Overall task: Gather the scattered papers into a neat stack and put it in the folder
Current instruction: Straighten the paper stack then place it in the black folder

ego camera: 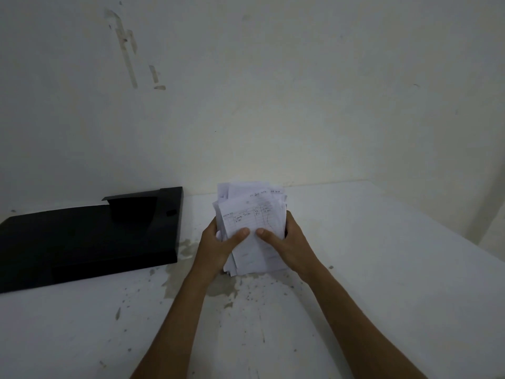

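A stack of white papers (250, 214), some with ruled lines and handwriting, stands tilted on its lower edge on the white table, sheets still uneven at the top. My left hand (218, 246) grips its left side and my right hand (289, 243) grips its right side, both thumbs pressed on the front sheet. A black folder (82, 239) lies open and flat on the table to the left of the stack, a dark pocket on its inner face.
The white table (382, 283) is stained and speckled near my arms, and its right edge runs diagonally at the far right. A marked white wall (246, 91) rises directly behind the folder and the papers.
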`<action>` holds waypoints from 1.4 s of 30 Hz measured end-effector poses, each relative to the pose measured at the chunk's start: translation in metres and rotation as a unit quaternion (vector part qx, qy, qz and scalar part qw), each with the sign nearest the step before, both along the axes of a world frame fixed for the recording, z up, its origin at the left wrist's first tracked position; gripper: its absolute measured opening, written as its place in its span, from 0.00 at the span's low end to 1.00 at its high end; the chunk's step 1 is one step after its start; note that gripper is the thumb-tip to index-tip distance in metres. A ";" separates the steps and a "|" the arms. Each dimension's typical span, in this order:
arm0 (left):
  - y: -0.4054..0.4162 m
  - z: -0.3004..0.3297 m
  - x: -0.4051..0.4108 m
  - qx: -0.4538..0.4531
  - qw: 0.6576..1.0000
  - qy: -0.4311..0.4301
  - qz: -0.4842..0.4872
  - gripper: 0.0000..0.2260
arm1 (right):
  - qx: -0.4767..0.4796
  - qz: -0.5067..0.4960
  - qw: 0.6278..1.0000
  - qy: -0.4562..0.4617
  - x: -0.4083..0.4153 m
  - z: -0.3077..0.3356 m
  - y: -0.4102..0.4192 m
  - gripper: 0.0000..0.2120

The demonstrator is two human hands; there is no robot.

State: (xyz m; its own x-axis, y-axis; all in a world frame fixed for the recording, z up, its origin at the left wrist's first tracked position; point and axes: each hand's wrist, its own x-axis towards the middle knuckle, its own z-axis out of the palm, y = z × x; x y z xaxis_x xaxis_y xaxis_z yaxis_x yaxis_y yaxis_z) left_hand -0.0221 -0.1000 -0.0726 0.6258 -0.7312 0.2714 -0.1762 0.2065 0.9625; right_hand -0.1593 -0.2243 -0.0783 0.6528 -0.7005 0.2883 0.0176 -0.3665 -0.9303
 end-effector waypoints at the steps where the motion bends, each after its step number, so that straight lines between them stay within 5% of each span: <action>1: -0.001 0.000 -0.001 -0.004 1.000 0.005 0.002 0.22 | 0.014 -0.002 1.000 -0.008 -0.001 0.001 0.000 0.30; 7: -0.003 0.002 -0.003 -0.014 0.998 0.053 0.015 0.15 | 0.043 -0.019 0.999 -0.021 -0.007 0.001 -0.005 0.24; 11: 0.000 0.002 0.005 0.014 0.998 0.064 -0.024 0.23 | 0.090 -0.005 0.995 -0.045 -0.014 0.000 -0.010 0.21; 14: 0.000 0.003 0.006 0.025 0.998 0.055 -0.035 0.12 | 0.137 0.003 0.987 -0.083 -0.016 0.000 -0.012 0.18; 19: 0.000 0.004 0.007 0.029 0.999 0.015 -0.031 0.11 | 0.200 0.022 0.971 -0.132 -0.017 0.002 -0.015 0.18; 28: -0.005 0.002 0.002 0.062 0.998 0.013 0.024 0.10 | 0.083 -0.010 0.996 -0.044 -0.014 -0.003 -0.015 0.22; 32: -0.003 0.012 -0.004 0.026 0.997 -0.035 0.069 0.21 | -0.074 -0.009 0.997 0.015 -0.016 0.026 -0.017 0.18; 34: -0.002 0.019 0.002 -0.019 0.995 -0.001 0.093 0.34 | -0.180 0.013 0.980 0.084 -0.018 0.049 -0.023 0.19; 37: 0.001 0.036 0.010 -0.050 0.987 -0.107 0.105 0.47 | -0.300 0.058 0.932 0.194 -0.015 0.085 -0.025 0.18; 42: 0.002 0.063 0.019 0.026 0.971 -0.233 0.055 0.40 | -0.408 0.087 0.865 0.278 -0.005 0.121 -0.018 0.15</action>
